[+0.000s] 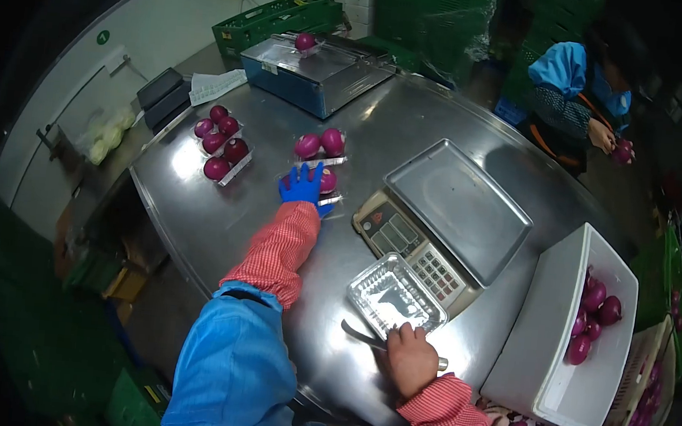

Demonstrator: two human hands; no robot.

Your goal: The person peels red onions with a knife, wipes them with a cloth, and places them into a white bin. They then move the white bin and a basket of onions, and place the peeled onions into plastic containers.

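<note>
**Gloved hand on an onion tray, bare hand on a knife**

The left hand (304, 185), in a blue glove, lies stretched out with its fingers spread flat over an onion tray (329, 183). It rests on the tray and does not clasp it. One red onion shows just to the right of the fingers.

The right hand (409, 358), bare, is closed over a knife (359, 334). The dark blade sticks out on the hand's left, and the handle end shows on its other side. The fingertips touch the near rim of an empty clear tray (395, 295).

Just beyond the left hand sits a second tray (320, 145) with two onions. Well to that hand's left is a fuller tray (221, 146). Beyond the right hand, just behind the clear tray, stands a scale (459, 203). To that hand's right is a white box (543, 312) of onions.

All of this rests on a steel table (211, 218). Far beyond the left hand, a blue-sided machine (312, 77) carries one onion on top. A co-worker (571, 87) across the table holds an onion.
</note>
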